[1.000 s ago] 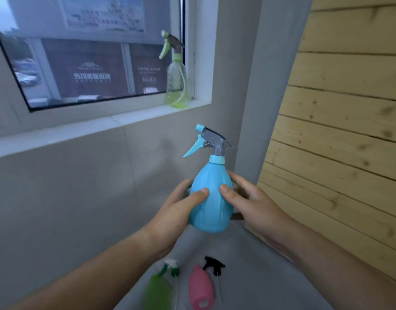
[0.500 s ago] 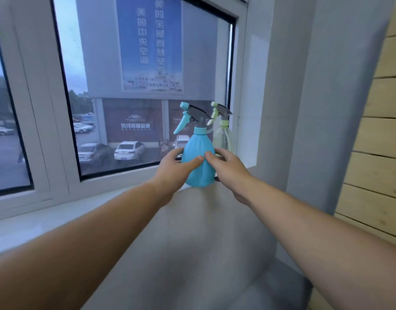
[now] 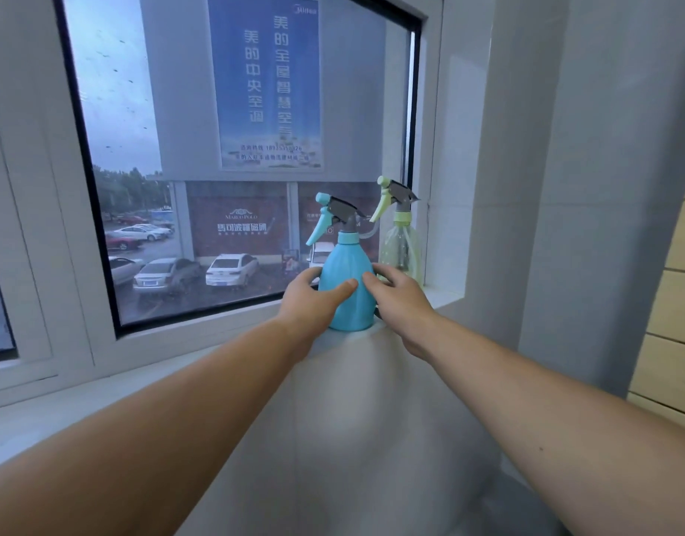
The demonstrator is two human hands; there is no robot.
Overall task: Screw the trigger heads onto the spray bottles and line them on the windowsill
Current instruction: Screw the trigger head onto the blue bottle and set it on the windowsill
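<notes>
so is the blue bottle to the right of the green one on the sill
No, the blue bottle stands to the left of the green bottle on the windowsill, held between the left hand and the right hand.

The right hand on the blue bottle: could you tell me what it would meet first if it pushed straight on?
Probably the clear green bottle just behind the right hand; depth is unclear.
</notes>
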